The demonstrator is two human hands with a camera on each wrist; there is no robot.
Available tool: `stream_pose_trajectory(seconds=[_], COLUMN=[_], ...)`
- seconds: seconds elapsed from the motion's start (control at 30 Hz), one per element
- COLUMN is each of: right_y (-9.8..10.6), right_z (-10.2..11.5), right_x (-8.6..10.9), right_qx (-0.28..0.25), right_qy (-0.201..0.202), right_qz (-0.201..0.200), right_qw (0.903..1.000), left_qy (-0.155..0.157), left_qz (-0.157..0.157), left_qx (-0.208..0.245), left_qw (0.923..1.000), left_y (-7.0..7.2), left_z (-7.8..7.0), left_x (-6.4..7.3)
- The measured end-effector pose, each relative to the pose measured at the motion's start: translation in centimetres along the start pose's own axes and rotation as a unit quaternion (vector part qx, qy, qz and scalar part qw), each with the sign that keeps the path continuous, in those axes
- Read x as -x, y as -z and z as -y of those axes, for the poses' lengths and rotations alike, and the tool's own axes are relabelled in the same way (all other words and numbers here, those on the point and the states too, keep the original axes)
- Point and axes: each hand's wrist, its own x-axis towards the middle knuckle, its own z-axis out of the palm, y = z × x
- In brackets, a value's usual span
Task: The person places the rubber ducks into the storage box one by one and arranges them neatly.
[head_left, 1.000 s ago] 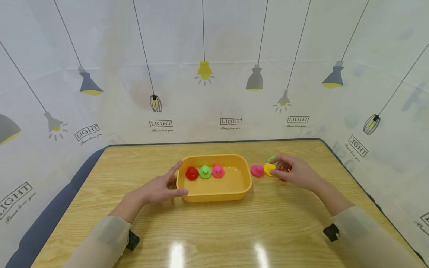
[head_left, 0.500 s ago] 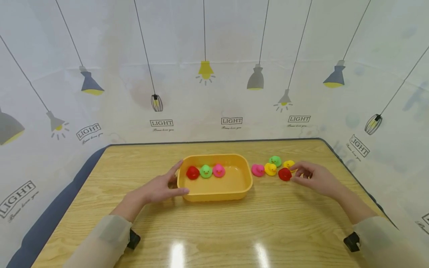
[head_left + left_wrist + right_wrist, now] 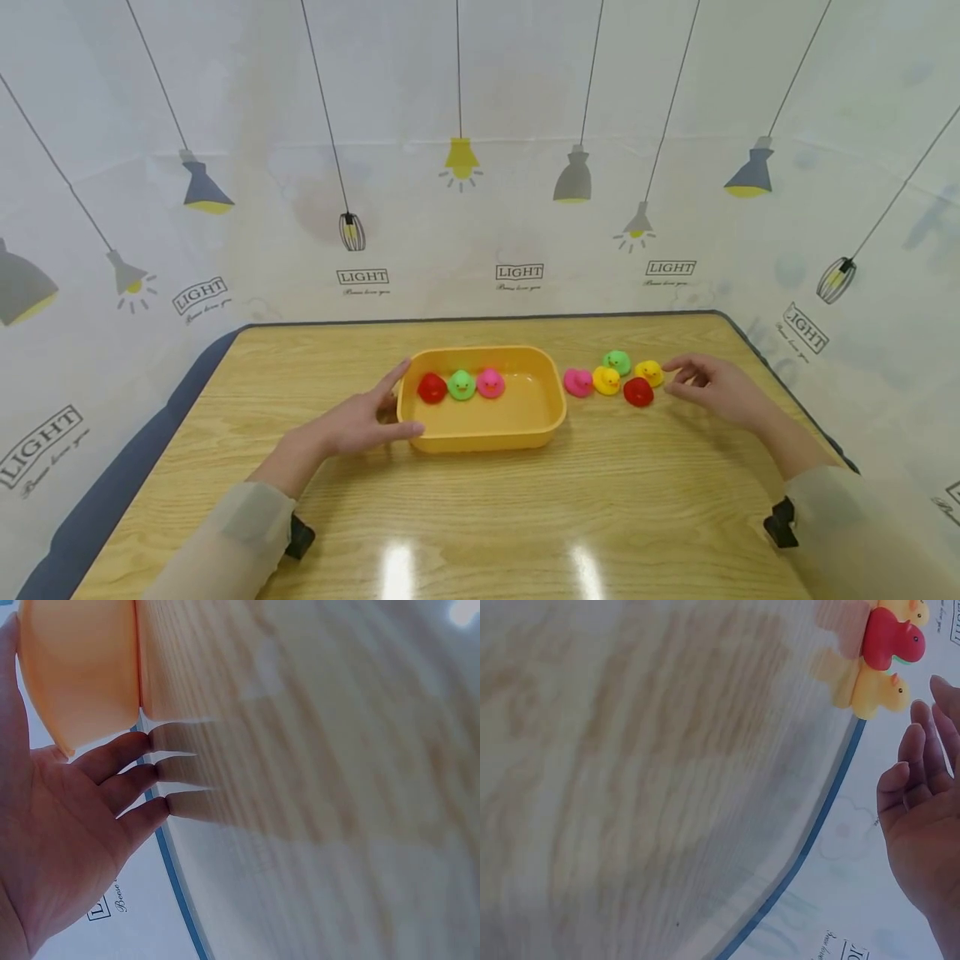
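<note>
My left hand (image 3: 360, 421) spans the left end of a yellow-orange plastic tub (image 3: 480, 437), thumb and index finger spread straight along its rim. In the left wrist view the other fingers reach down to the table beside the tub wall (image 3: 82, 675). Inside sit a red rubber duck (image 3: 432, 388), a green duck (image 3: 461, 384) and a pink duck (image 3: 491, 383). My right hand (image 3: 716, 389) hovers, holding nothing and loosely bent, just right of a yellow duck (image 3: 648, 373). The right wrist view shows a gap between its fingertips and the nearest yellow duck (image 3: 880, 691).
Right of the tub on the wooden table (image 3: 480, 517) stand another pink duck (image 3: 578, 382), a second yellow duck (image 3: 607, 380), a second green duck (image 3: 617, 362) and a second red duck (image 3: 638, 392). A lamp-print cloth (image 3: 420, 242) walls the back and sides.
My right hand has moved right, away from over the loose ducks, which now show fully. The left hand stays at the tub.
</note>
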Motion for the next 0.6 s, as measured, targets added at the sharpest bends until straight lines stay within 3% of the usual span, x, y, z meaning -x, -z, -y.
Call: stream_pose_trajectory(seconds=[0.6], right_y=[-1.2], right_z=[-1.9], right_x=[-3.5], right_qx=[-0.02], right_qy=[-0.031], right_qz=[0.006], right_qw=[0.9993], left_qy=[0.003], left_qz=[-0.001], left_qx=[0.004], left_qw=[1.0], left_y=[0.0], left_z=[0.0], left_x=[0.1])
